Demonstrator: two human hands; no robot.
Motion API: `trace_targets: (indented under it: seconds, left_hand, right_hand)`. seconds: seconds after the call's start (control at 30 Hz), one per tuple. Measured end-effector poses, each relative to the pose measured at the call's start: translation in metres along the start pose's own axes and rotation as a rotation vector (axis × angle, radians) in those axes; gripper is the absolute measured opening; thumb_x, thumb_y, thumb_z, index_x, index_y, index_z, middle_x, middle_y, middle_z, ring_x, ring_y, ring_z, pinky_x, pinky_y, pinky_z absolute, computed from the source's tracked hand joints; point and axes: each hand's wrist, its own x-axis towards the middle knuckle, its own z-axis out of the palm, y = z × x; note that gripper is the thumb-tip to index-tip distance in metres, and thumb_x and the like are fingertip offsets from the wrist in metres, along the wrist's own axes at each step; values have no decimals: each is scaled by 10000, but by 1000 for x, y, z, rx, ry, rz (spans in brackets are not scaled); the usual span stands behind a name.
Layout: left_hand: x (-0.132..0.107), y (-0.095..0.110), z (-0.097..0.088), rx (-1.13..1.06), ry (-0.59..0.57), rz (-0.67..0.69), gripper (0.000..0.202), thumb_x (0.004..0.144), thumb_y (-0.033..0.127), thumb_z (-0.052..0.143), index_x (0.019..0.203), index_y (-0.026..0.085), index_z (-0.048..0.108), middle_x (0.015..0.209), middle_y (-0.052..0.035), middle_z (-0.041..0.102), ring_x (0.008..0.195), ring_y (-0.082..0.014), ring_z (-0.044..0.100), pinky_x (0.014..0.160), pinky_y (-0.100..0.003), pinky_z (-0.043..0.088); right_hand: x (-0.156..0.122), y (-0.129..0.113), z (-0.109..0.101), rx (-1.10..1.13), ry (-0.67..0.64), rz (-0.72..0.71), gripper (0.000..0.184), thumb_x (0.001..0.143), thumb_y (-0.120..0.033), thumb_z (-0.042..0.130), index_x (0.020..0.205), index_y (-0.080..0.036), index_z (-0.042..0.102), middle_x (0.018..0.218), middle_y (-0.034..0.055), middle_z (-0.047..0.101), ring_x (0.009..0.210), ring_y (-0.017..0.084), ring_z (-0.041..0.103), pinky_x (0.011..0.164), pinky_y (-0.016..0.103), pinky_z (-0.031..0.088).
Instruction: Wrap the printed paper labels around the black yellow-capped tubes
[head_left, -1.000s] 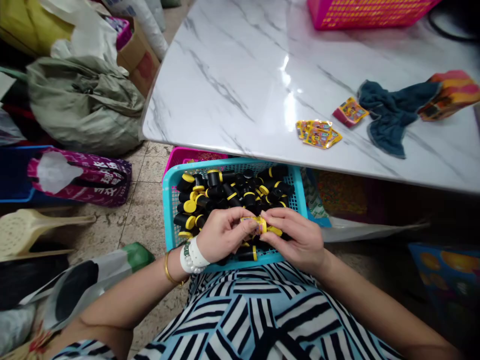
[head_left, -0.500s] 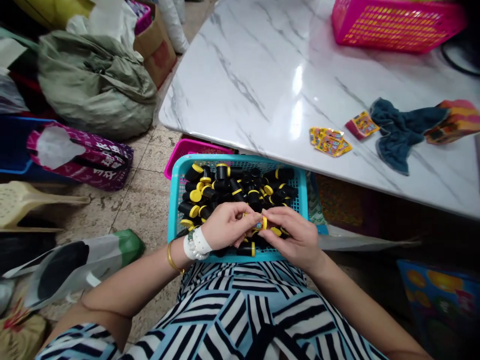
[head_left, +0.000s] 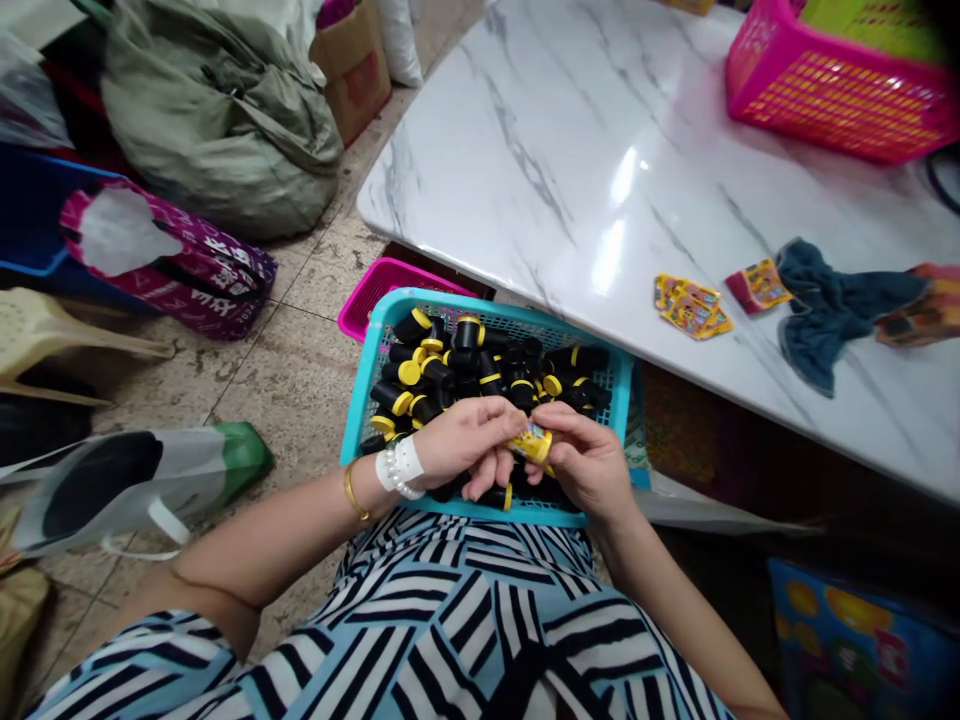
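A small yellow-capped piece with a colourful label is pinched between the two hands, directly in front of the body and just above the near edge of a teal basket. It is gripped by the fingertips of the right hand, whose fingers are curled around its yellow end. The thumb and forefinger of the left hand are closed on its other end. Its long axis appears to run crosswise, from one hand to the other, and slightly more of it is covered by the right hand. Both wrists are bent inward and both palms are turned toward each other. Whether anything more is held under the left fingers cannot be told.

Beneath and just beyond the hands, black tubes with yellow caps are heaped in the basket. Farther out and to the right, sticker packets and a blue cloth are seen on the marble tabletop.
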Motion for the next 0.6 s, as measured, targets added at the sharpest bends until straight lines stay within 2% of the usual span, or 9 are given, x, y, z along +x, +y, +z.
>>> trace_targets:
  seconds: [0.07, 0.13, 0.23, 0.33, 0.4, 0.47, 0.53, 0.6]
  left_hand:
    - [-2, -3, 1, -15, 21, -2, 479, 895, 629, 514, 854, 152, 500, 509, 10, 619, 270, -81, 490, 269, -132, 311]
    - [-3, -5, 1, -41, 26, 7, 506, 914, 641, 459, 835, 143, 512, 527, -10, 632, 276, -87, 503, 266, -140, 320]
    - [-1, -8, -1, -103, 17, 38, 508, 894, 645, 500, 831, 141, 523, 555, -13, 645, 294, -88, 520, 272, -147, 342]
    - [-2, -9, -4, -115, 5, 53, 517, 881, 638, 532, 815, 125, 554, 590, -26, 662, 297, -76, 515, 271, -144, 338]
    - [-4, -11, -5, -116, -16, 51, 545, 876, 654, 522, 813, 115, 572, 629, -45, 679, 293, -73, 508, 267, -152, 340]
    - [-7, -14, -5, -125, -20, 44, 578, 848, 704, 513, 820, 128, 558, 601, -33, 665, 282, -86, 498, 264, -170, 352]
    - [-9, -16, -7, -123, 13, 33, 601, 797, 760, 523, 853, 161, 518, 503, 10, 611, 265, -107, 482, 266, -184, 360]
    - [-12, -16, -10, -116, 40, 36, 619, 756, 789, 543, 879, 184, 490, 450, 38, 574, 258, -115, 471, 280, -185, 360]
  right_hand:
    - [-1, 0, 4, -28, -5, -8, 282, 735, -415, 808, 970, -266, 759, 1061, 37, 613, 542, 95, 634, 457, 282, 605]
    - [-1, 0, 7, -68, 20, -40, 197, 763, -388, 788, 920, -272, 757, 1026, 28, 612, 518, 86, 614, 419, 267, 586]
    - [-1, 4, 12, -121, 82, -81, 130, 800, -373, 756, 893, -282, 750, 1019, 29, 614, 531, 92, 608, 404, 258, 565]
    - [-3, 5, 14, -135, 80, -84, 93, 831, -315, 727, 922, -307, 746, 1037, 25, 607, 516, 88, 602, 396, 258, 543]
    - [-6, 1, 17, -224, 82, -128, 118, 850, -243, 699, 923, -323, 748, 1024, 24, 612, 563, 109, 628, 449, 278, 560]
    - [-7, -7, 20, -424, 79, -251, 166, 845, -177, 687, 897, -318, 757, 991, 40, 631, 765, 177, 680, 616, 328, 605]
    - [-6, -16, 23, -616, -12, -382, 231, 813, -143, 703, 959, -311, 767, 1052, 73, 630, 937, 242, 677, 740, 379, 614]
    - [-1, -22, 27, -697, -118, -485, 311, 793, -104, 702, 1024, -304, 764, 1097, 89, 607, 941, 251, 686, 736, 372, 628]
